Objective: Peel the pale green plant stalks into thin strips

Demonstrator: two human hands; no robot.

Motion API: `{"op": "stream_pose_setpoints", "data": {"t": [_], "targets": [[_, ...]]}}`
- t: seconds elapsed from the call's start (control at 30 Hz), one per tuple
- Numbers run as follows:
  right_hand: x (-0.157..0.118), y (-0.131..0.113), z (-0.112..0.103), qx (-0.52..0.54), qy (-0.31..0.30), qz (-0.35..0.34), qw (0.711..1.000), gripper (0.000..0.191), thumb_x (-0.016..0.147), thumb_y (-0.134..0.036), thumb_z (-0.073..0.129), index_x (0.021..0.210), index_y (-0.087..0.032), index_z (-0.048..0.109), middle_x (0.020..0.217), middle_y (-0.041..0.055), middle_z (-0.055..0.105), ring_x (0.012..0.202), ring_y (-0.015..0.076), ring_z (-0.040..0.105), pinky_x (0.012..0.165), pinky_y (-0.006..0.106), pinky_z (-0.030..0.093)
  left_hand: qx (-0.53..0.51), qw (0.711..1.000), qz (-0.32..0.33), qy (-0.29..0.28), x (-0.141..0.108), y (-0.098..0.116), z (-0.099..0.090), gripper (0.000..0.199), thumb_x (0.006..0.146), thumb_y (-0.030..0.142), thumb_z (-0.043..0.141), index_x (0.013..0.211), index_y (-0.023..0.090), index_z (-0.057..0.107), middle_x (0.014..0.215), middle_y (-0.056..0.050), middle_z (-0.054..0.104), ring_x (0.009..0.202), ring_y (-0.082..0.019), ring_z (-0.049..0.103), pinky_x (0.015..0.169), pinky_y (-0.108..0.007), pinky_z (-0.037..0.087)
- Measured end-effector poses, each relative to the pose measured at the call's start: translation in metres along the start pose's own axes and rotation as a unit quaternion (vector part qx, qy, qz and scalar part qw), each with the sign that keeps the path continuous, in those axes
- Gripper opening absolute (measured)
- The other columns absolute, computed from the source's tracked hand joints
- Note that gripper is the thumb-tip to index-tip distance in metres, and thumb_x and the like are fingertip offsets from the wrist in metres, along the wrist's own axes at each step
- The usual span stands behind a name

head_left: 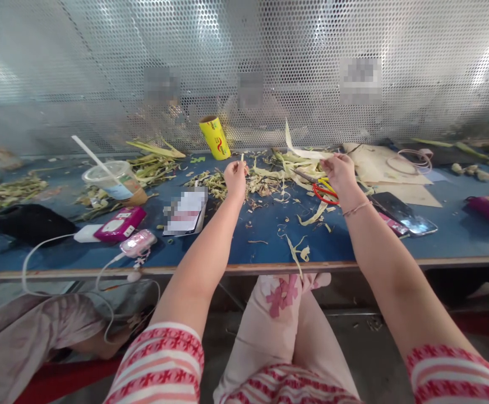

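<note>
My left hand (pixel 235 178) is closed in a pinch above the pile, with the tip of a small pale plant piece (pixel 242 157) sticking up from the fingers. My right hand (pixel 340 174) pinches one end of a long whitish strip of plant leaf (pixel 307 152), whose free end curls upward. Below and beside that hand lie scissors with red and yellow handles (pixel 325 193). Between the hands spreads a heap of greenish-yellow plant scraps (pixel 261 182). Loose strips (pixel 312 215) lie on the blue table (pixel 265 241) nearer to me.
A yellow tube (pixel 216 138) stands at the back. On the left are a cup with a straw (pixel 116 182), a phone (pixel 185 212), a magenta power bank (pixel 120 224) and cables. Phones (pixel 404 213) and brown paper (pixel 383 163) lie right. Another person's leg (pixel 46 331) shows lower left.
</note>
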State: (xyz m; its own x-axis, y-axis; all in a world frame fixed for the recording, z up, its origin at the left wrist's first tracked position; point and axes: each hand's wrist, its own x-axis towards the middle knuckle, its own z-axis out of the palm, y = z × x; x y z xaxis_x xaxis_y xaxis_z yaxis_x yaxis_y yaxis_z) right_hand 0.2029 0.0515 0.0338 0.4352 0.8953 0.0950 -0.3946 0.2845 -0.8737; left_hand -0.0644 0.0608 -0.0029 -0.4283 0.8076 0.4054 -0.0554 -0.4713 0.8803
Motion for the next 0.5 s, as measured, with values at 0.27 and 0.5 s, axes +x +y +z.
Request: {"op": "stream_pose_setpoints", "data": {"t": [0.27,0.5], "targets": [[-0.004,0.009,-0.002,-0.095,0.020,0.036,0.995,0.032,0.069,0.010,0.045,0.081,-0.020,0.041,0.076,-0.0061,0.046,0.062,0.0035,0.060,0.062,0.017,0.057,-0.037,0.999,-0.022,0.028,0.002,-0.002,0.003,0.015,0.080,0.023,0.056,0.067,0.017,0.055,0.059,0.002,0.054,0.057,-0.009,0.050,0.062,-0.023,0.043],[0.005,0.012,-0.012,-0.120,0.006,0.021,0.992,0.033,0.068,0.008,0.045,0.084,-0.021,0.041,0.076,-0.0070,0.047,0.061,0.0032,0.059,0.063,0.017,0.056,-0.028,0.998,-0.028,0.045,0.006,-0.003,0.001,0.015,0.080,0.022,0.055,0.066,0.017,0.054,0.054,0.004,0.050,0.056,-0.009,0.050,0.063,-0.023,0.042]]}}
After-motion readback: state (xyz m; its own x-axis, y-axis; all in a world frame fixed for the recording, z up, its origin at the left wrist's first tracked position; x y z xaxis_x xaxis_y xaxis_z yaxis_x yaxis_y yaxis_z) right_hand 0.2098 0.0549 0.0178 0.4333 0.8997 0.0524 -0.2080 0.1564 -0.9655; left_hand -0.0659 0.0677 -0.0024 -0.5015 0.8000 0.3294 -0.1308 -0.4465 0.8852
